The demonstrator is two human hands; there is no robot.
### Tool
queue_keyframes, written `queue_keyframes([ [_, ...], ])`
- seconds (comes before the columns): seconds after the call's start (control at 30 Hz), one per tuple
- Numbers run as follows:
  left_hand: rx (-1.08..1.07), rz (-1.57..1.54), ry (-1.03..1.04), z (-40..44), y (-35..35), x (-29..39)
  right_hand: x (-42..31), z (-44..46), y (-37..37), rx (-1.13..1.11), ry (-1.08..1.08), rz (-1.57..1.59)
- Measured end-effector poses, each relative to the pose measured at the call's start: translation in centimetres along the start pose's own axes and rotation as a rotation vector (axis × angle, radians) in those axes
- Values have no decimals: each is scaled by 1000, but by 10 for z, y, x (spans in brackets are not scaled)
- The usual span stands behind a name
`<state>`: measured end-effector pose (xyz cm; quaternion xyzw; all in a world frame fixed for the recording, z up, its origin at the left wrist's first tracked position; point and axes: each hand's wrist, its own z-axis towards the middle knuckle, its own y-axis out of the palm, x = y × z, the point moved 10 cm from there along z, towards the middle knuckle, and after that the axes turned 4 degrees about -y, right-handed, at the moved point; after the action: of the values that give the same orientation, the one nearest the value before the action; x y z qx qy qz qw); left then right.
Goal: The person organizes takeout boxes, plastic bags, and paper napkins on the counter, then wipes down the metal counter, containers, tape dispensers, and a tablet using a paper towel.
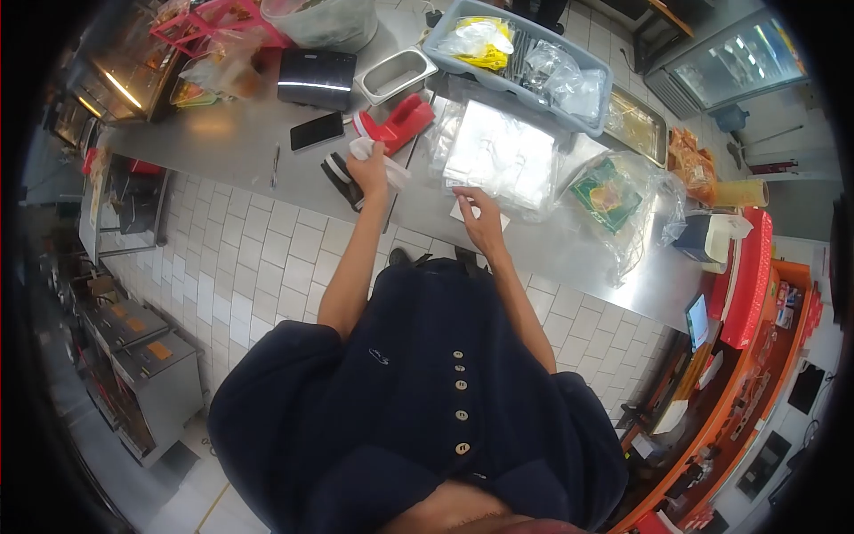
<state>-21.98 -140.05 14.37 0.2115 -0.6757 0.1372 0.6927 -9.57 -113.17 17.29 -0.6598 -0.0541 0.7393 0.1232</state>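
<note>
My left hand (366, 171) is closed around a crumpled white tissue or cloth (392, 171), over the near side of the steel table. Just beyond it lies a red tape dispenser (405, 123). Beside the wrist is a black and white object (340, 180), partly covered by the hand. At the near corner of a stack of clear plastic bags (500, 147), my right hand (481, 222) has its fingertips pinched on the bag edge. A small white paper (459, 212) shows partly beneath that hand.
A black phone (317, 133) and a pen (275, 166) lie left of the dispenser. Behind stand a black device (316, 80), a steel pan (396, 75) and a grey-blue tub (445, 37) of packaging. A green packet in clear plastic (607, 194) lies to the right.
</note>
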Motion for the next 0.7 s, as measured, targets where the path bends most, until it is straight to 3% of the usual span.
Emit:
queue_keyframes([
  [0.03,-2,-113,-128,-2,0,-16,6,3,12,-43,40,31],
  [0.13,38,61,-54,-19,-9,-7,15,35,49,-164,-51,-69],
  [0.2,64,-6,-39,-27,-14,-4,8,68,80,-178,-279,-312],
  [0.23,73,-4,-32,-31,-17,-1,10,87,93,-178,-285,-311],
  [0.3,84,1,-18,-31,-24,0,5,112,131,-267,-430,-650],
  [0.33,118,30,-9,-30,-31,-5,8,116,138,-266,-437,-644],
  [0.4,159,58,9,-24,-39,-1,20,122,156,-270,-479,-975],
  [0.57,195,-103,-88,-22,-45,4,21,111,156,-179,-502,-1025],
  [0.7,191,-90,-3,-30,-55,41,24,114,158,-100,-523,-1123],
])
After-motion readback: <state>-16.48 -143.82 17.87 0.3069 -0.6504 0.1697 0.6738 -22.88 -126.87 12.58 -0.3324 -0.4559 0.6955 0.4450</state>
